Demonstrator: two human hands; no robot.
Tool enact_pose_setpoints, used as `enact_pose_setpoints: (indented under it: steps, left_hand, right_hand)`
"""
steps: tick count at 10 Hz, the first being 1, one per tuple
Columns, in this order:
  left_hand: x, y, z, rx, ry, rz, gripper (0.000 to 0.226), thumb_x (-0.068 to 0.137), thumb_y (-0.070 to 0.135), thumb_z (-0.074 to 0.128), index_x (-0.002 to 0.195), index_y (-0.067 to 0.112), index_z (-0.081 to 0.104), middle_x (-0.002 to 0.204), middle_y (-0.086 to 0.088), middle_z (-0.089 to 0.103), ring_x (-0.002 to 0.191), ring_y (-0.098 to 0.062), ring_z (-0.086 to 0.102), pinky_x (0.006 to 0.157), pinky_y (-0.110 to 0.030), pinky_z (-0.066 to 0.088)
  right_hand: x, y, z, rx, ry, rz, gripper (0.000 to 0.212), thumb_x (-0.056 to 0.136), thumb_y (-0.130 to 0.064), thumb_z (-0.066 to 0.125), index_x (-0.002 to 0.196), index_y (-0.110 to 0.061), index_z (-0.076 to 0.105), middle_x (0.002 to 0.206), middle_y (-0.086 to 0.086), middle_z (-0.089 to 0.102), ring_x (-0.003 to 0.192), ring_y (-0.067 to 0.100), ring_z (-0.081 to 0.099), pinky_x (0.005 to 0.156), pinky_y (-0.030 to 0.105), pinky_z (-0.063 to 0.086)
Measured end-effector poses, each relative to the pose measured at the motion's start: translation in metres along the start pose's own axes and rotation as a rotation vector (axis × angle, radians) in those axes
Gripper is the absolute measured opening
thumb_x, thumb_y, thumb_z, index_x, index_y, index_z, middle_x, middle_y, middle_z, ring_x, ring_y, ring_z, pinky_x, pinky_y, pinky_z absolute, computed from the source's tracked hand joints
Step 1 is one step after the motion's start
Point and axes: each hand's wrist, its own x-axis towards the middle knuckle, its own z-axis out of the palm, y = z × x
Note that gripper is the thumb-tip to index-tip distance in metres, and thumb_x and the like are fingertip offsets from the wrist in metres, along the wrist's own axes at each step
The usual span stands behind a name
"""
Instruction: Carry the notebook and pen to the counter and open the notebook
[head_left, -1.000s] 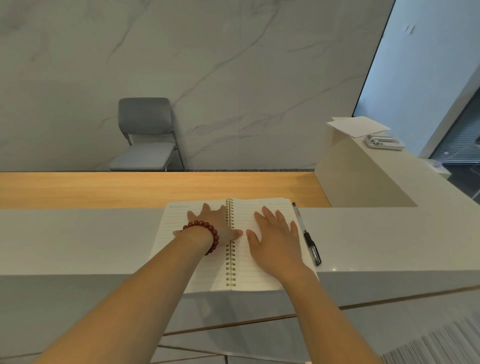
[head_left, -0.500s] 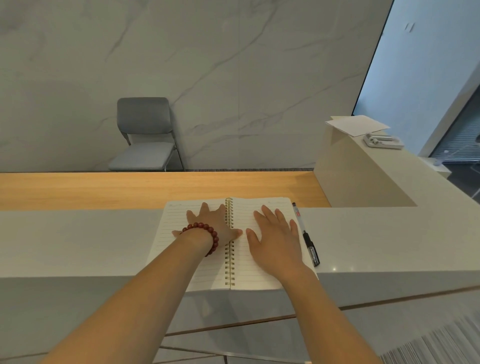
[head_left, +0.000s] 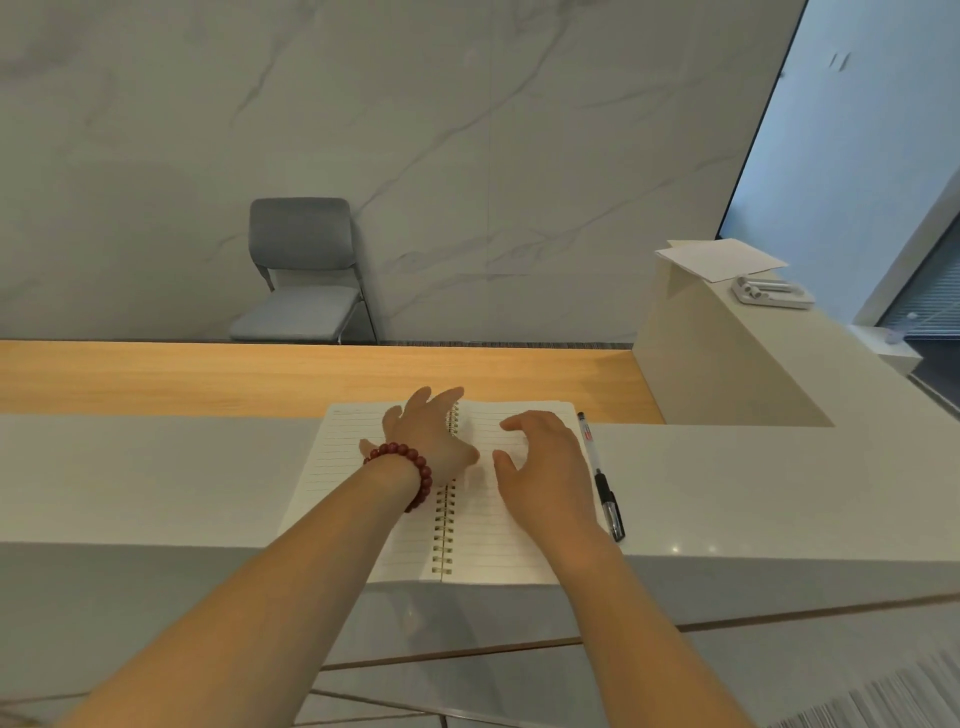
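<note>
Notebook (head_left: 483, 525) lies open on desk (head_left: 156, 478); pen (head_left: 602, 483) just right of notebook; left hand (head_left: 431, 436), right hand (head_left: 545, 467) both open, holding nothing; press pages flat beside rings.

Notebook (head_left: 483, 540) spiral-bound, lined, open flat on counter (head_left: 156, 478); black-capped pen (head_left: 600, 475) just beside its right edge.

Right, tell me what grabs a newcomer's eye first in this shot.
First, the open spiral notebook lying on the pale counter, with the left hand and right hand spread over its lined pages. Next, the red bead bracelet on the left wrist. Then the black pen lying just right of the notebook.
</note>
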Motion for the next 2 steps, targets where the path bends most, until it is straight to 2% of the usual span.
enact_pose_setpoints:
  steps: [1, 2]
  left_hand:
    - [-0.006, 0.007, 0.003, -0.186, 0.106, 0.075, 0.064, 0.08, 0.034, 0.064, 0.139, 0.039, 0.037, 0.154, 0.007, 0.028, 0.14, -0.023, 0.028, 0.112, -0.051, 0.027]
    - [-0.016, 0.017, 0.009, -0.329, 0.219, 0.133, 0.051, 0.085, 0.025, 0.061, 0.133, 0.032, 0.046, 0.146, 0.005, 0.04, 0.132, -0.019, 0.04, 0.105, -0.033, 0.034]
  right_hand:
    - [0.003, 0.002, -0.008, 0.023, 0.005, -0.006, 0.032, 0.089, -0.021, 0.057, 0.12, -0.02, 0.057, 0.131, -0.004, 0.055, 0.124, 0.013, 0.047, 0.094, 0.018, 0.032]
    - [0.004, 0.002, -0.021, 0.049, 0.022, -0.031, 0.031, 0.089, -0.023, 0.057, 0.12, -0.022, 0.057, 0.13, -0.006, 0.056, 0.123, 0.013, 0.048, 0.094, 0.017, 0.032]
